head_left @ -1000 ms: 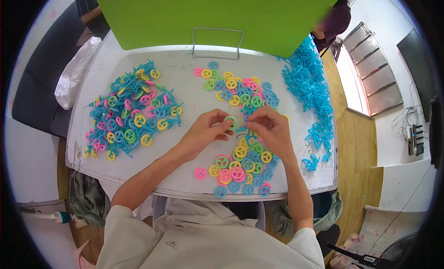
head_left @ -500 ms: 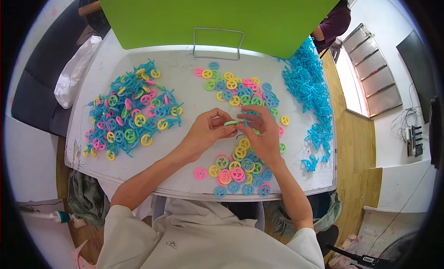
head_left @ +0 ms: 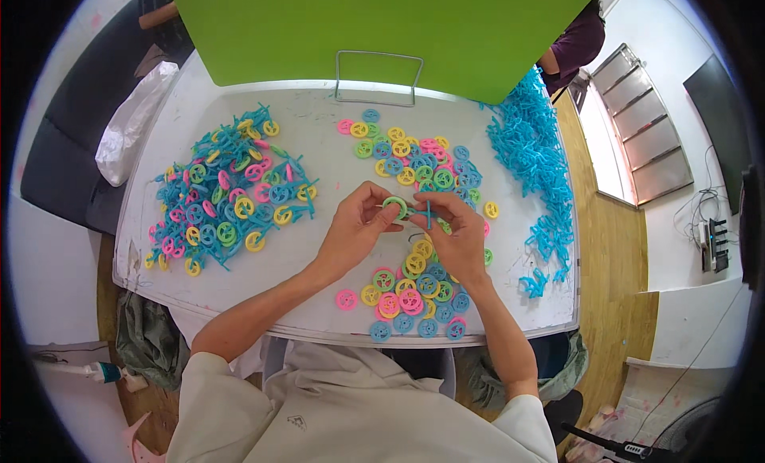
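Between the thumb and fingers of my left hand [head_left: 356, 226] is a green plastic wheel [head_left: 394, 205], its face turned up. My right hand [head_left: 453, 238] pinches a blue plastic forked piece [head_left: 429, 213], whose end meets the wheel; how far it goes in is hard to see. Loose wheels in pink, yellow, green and blue lie beyond my hands in one group [head_left: 422, 156] and nearer to me in another [head_left: 410, 296]. On the left is a pile of blue pieces with coloured wheels on them [head_left: 227, 192].
A long heap of blue forked pieces [head_left: 530, 152] runs along the right side of the white table [head_left: 271, 300]. An upright green board [head_left: 382, 33] with a wire stand [head_left: 378, 79] closes off the far side. Another person's sleeve [head_left: 580, 41] shows behind it at the right.
The green wheel has turned from edge-on to face-up in my left hand. My right fingers have curled in closer, and the blue forked piece now shows upright beside the wheel.
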Available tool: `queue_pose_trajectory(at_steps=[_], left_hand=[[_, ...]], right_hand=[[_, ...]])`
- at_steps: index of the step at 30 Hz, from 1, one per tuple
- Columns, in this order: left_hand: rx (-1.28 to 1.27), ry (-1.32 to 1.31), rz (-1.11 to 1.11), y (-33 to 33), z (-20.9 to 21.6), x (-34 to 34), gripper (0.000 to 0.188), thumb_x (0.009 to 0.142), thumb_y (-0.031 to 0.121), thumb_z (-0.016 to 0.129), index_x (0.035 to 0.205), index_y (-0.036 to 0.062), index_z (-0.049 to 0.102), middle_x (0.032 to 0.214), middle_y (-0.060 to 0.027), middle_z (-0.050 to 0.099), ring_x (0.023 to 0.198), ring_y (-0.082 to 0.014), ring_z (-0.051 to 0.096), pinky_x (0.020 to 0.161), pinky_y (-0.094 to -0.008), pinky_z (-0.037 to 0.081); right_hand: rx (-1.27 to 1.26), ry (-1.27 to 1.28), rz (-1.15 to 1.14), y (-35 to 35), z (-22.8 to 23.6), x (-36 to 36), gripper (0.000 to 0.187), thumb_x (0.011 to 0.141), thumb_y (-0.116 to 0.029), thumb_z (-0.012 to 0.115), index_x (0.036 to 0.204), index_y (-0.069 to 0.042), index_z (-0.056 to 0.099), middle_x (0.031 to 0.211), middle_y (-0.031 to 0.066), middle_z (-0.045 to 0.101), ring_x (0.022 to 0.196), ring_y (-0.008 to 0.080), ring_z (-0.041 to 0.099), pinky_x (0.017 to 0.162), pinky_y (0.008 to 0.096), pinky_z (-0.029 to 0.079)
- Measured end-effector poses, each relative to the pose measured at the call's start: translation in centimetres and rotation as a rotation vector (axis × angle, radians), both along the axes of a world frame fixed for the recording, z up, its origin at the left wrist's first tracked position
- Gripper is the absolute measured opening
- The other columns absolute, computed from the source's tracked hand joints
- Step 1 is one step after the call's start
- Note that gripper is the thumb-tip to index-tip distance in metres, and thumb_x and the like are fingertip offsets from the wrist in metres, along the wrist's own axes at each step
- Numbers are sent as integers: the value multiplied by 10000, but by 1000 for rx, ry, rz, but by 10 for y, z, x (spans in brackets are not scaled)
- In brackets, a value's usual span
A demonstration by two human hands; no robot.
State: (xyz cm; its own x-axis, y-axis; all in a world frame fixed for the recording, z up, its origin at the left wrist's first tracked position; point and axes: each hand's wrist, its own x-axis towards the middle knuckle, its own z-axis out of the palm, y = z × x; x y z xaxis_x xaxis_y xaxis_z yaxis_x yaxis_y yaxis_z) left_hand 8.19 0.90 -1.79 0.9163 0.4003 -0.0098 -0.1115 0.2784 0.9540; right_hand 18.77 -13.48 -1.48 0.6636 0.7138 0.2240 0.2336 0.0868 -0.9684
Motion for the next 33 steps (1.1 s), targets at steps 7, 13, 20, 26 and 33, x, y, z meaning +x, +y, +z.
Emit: queue_pose_trajectory(at_steps=[7,13,20,26,33], left_hand=[[101,77,-68,6,-3,0,135,948,127,579,999,21,515,943,-62,640,883,-114,627,755,-272,541],[220,83,-32,6,-6,2,117,905,77,618,937,0,536,861,-65,643,795,-110,613,694,-260,504],[241,107,-7,9,-2,1,91,880,31,618,921,-10,547,807,-63,636,748,-101,600,642,-243,465],[241,108,-6,13,-11,4,84,876,13,611,925,-11,547,820,-64,633,763,-94,591,663,-241,460],[267,87,-13,10,-16,3,78,881,-40,570,933,-8,522,842,-61,620,787,-93,581,696,-244,464]], right_hand=[[-98,25,-10,-1,4,1,314,809,106,613,1109,15,620,977,65,652,959,149,632,842,278,532],[-172,-207,-3,-3,-6,3,233,813,17,683,1043,-10,656,924,55,665,847,131,626,729,271,499],[-137,-332,-63,1,5,-5,179,792,29,681,966,-15,683,890,99,664,804,203,632,711,281,490],[-184,-396,-33,-1,4,-4,197,796,38,670,987,-8,681,872,111,675,767,186,636,696,288,497],[-238,-182,-2,0,3,-6,183,821,50,642,995,13,681,867,103,702,788,141,654,717,273,511]])
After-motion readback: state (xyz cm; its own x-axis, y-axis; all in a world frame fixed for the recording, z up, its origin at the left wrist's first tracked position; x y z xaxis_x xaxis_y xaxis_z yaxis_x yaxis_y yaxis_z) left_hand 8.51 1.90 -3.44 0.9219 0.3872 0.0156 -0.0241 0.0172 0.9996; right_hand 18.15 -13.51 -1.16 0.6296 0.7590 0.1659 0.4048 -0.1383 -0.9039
